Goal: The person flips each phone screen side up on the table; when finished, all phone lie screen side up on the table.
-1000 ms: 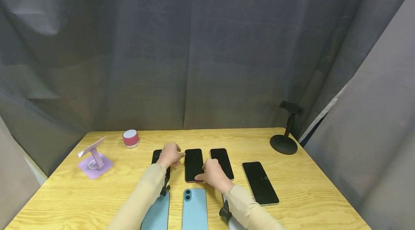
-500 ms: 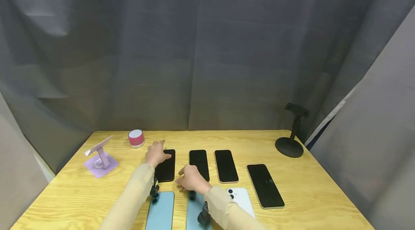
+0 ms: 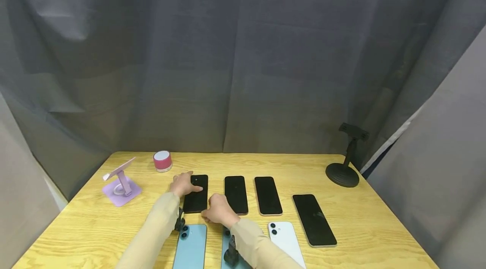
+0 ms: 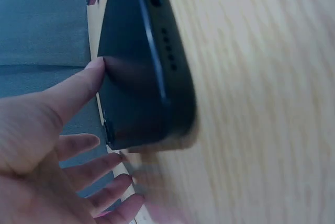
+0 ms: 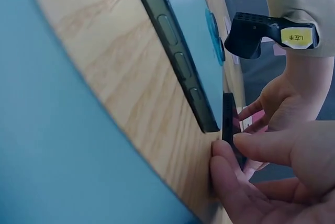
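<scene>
A black phone [image 3: 195, 202] lies on the wooden table at the left end of the back row. My left hand [image 3: 183, 184] is spread over its left side, with the thumb reaching across the dark face. Seen from the left wrist, that thumb [image 4: 94, 72] meets the phone's edge while the other fingers stay stretched out beside its end. My right hand [image 3: 220, 210] is at the same phone's lower right corner, thumb and index fingertips close to the edge. Beneath the right wrist lies a blue phone [image 5: 196, 30], partly covered; another blue phone [image 3: 191, 246] is in front of the left one.
Two black-screened phones, one in the middle [image 3: 236, 195] and one beside it [image 3: 268, 196], continue the row. A larger phone [image 3: 314, 220] and a white phone [image 3: 285, 241] lie to the right. A purple stand [image 3: 122, 189], a pink round speaker-like item [image 3: 163, 161] and a black stand [image 3: 343, 172] are farther back.
Both hands have moved left from the middle phone to the leftmost black phone. The white phone and the leftmost phone now show more. The view has shifted slightly left.
</scene>
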`<state>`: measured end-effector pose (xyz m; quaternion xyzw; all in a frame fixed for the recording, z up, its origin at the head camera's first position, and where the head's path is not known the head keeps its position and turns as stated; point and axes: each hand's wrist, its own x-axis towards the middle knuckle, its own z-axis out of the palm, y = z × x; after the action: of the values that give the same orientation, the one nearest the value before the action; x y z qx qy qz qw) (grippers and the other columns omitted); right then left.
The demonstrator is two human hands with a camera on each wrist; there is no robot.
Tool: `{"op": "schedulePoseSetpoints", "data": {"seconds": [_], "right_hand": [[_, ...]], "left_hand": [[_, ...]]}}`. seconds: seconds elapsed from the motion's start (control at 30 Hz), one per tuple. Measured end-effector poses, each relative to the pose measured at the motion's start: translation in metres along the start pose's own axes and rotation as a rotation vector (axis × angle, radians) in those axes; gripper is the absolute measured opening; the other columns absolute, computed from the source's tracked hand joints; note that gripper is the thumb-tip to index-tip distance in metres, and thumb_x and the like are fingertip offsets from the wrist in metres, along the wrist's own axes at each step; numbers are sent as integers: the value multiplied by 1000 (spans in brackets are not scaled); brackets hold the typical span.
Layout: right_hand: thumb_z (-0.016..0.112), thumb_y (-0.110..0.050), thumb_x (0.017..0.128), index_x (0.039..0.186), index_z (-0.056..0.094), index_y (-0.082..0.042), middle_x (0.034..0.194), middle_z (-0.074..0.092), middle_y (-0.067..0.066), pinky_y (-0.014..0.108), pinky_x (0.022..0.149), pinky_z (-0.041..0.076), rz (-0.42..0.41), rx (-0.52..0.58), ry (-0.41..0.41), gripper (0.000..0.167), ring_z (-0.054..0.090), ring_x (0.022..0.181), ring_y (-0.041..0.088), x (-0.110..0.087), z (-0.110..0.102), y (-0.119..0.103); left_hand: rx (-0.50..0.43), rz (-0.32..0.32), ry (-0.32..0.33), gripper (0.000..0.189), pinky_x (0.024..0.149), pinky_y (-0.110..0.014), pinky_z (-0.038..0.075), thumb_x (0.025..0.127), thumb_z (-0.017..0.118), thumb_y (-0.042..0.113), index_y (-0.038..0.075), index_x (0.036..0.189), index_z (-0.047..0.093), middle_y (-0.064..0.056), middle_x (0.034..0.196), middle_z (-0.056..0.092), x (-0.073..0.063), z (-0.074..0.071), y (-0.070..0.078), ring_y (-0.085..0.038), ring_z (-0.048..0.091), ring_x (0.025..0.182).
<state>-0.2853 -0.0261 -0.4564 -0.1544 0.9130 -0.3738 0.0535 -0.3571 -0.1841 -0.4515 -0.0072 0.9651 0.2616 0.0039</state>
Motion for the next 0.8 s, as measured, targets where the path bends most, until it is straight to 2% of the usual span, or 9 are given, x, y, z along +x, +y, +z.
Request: {"op": "schedulePoseSetpoints", "data": {"seconds": [0.2,0.37,0.5,0.63,0.8], "right_hand": [[76,-6,79,65,63,0,49,60,2,21,40,33,3,2,18,20,47,40,12,1,3,-1],[77,-6,78,61,64,-1,47,56,1,21,40,31,-8,-16,-14,22,42,39,11,2,5,-3],[78,-5,77,79,67,6,53,60,2,21,43,36,-7,-2,-41,15,47,44,11,4,5,-4],[79,-6,77,99,65,11,61,62,3,23,46,41,26,5,-58,31,53,50,12,6,6,-5],[79,-8,78,106,62,13,62,63,5,24,48,43,51,5,-54,38,56,51,14,7,7,-5]], "left_hand": [[-3,-13,-1,77,98,-63,36,78,80,29,-3,139,44,-29,135,48,2,1,-2,-46,42,116],[12,-24,-3,78,98,-62,37,78,79,31,-2,140,44,-29,135,47,1,1,-4,-44,41,116],[78,-1,-9,77,95,-61,39,80,77,35,-2,139,45,-28,135,48,-2,0,-3,-45,43,114],[109,22,-30,78,94,-61,41,81,76,37,-1,141,43,-27,137,46,-3,0,-1,-44,43,113],[105,43,-44,80,95,-61,41,80,77,36,-3,141,42,-28,138,44,-4,0,0,-44,43,113]]}}
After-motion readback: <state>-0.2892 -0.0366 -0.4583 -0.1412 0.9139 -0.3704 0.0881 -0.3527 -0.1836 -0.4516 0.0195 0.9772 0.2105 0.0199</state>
